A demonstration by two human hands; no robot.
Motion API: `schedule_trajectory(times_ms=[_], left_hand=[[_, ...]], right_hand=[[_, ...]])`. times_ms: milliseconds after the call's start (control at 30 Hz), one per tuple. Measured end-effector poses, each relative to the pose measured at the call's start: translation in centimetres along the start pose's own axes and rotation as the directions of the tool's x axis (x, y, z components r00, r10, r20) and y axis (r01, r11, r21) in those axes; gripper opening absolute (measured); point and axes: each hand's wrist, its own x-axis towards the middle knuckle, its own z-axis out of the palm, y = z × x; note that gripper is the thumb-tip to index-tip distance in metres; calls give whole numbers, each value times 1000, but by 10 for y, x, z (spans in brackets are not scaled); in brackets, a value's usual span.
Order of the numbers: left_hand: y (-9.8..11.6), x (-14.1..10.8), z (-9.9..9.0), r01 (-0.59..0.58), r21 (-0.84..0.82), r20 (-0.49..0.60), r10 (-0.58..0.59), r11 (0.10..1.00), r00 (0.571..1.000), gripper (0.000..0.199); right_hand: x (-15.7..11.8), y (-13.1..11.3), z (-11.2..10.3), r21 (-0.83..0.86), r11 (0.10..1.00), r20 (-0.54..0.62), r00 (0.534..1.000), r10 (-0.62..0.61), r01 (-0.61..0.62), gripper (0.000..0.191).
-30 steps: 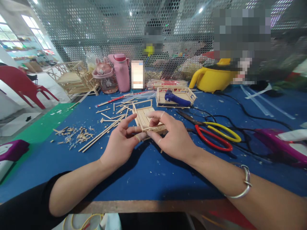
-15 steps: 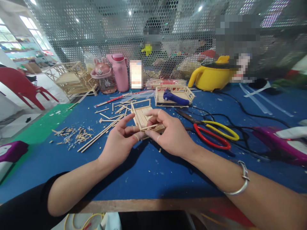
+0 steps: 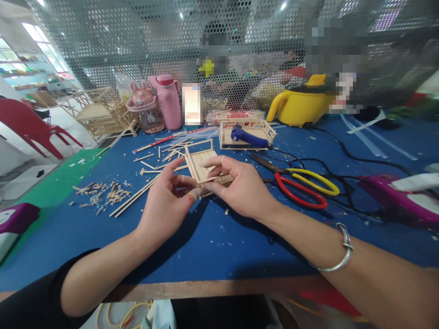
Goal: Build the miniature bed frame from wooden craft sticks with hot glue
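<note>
A small tray-like model of thin wooden sticks (image 3: 196,161), with a slatted floor and a raised rail at its far end, is between my hands. My left hand (image 3: 163,203) pinches its near left corner between thumb and fingers. From the right, my right hand (image 3: 245,189) reaches over the near side, thumb and fingers closed on a wooden stick (image 3: 210,179) lying along that edge. My right fingers partly cover the floor and the right side. Whether the stick is fixed to the model, I cannot tell.
Scissors (image 3: 302,185) with red and yellow handles lie right of my hands. Behind stands another stick tray (image 3: 226,141) holding a blue tool (image 3: 252,137). Loose sticks (image 3: 137,196) and offcuts (image 3: 109,194) lie left. A yellow pot (image 3: 298,109) and pink bottle (image 3: 168,103) line the back.
The view has shifted slightly, moving everything a little left in the picture. My right fingers have straightened somewhat over the model's near edge; both hands keep their hold.
</note>
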Motion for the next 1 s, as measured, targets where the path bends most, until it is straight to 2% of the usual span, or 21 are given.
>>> schedule_trajectory(times_ms=[67, 133, 200, 267, 333, 467, 533, 633, 800, 900, 1000], left_hand=[[-2, 0, -4, -93, 181, -21, 99, 979, 995, 69], [-2, 1, -8, -222, 314, -2, 234, 923, 972, 64], [0, 4, -11, -327, 335, 61, 326, 884, 943, 65], [5, 7, -13, -356, 273, 136, 331, 894, 934, 72], [10, 10, -15, -332, 202, 172, 300, 922, 938, 77], [16, 12, -17, -253, 132, 24, 252, 959, 968, 75], [16, 9, -16, -197, 102, -13, 199, 975, 980, 70], [12, 3, -10, -119, 58, -11, 120, 991, 993, 68], [5, 0, 3, 101, -66, 12, -101, 993, 995, 76], [3, 1, 5, 91, -134, -35, -96, 987, 995, 79], [1, 2, 4, 80, -109, -46, -86, 991, 995, 83]], right_hand=[[0, 0, 0, -4, 1000, -4, 1000, 6, -6, 33], [0, 0, 0, -9, 1000, -5, 1000, 4, -5, 34], [-1, 0, 0, -8, 1000, -6, 1000, -8, 8, 34], [-1, 0, 0, 4, 1000, -5, 1000, -16, 16, 33], [-1, 1, 0, 14, 1000, -6, 1000, -12, 12, 34], [-1, 3, 1, 23, 1000, -18, 1000, 1, -1, 39], [-1, 4, 2, 37, 999, -12, 1000, 5, -4, 41], [-2, 5, 2, 59, 998, -2, 1000, 3, -2, 42], [-2, 6, 1, 47, 999, -7, 1000, -24, 25, 40], [-2, 5, 1, 39, 999, -7, 999, -37, 38, 39], [-1, 4, 1, 33, 998, -9, 999, -45, 45, 40]])
